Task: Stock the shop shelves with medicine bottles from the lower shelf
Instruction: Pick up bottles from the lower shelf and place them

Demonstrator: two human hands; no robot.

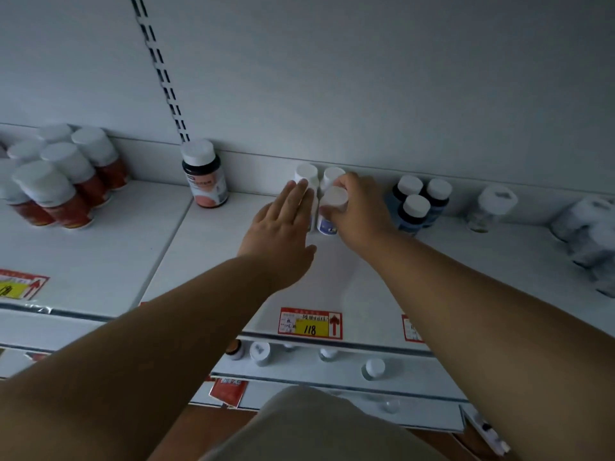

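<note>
Now my right hand [357, 207] grips a white bottle [331, 209], seating it on the shelf [199, 261]; my left hand [283, 224], fingers straight, steadies its neighbour. Next: release.

dim, bluish light | soft shadows | edges blurred, wide-angle bend

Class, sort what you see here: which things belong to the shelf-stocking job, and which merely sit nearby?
In the job:
- white-capped white bottle with blue label, gripped by right hand
- white bottles behind it, touched by flat left hand
- bottles on lower shelf

Nearby:
- red bottles
- dark bottle with pink label
- blue bottles
- red price tag
</note>
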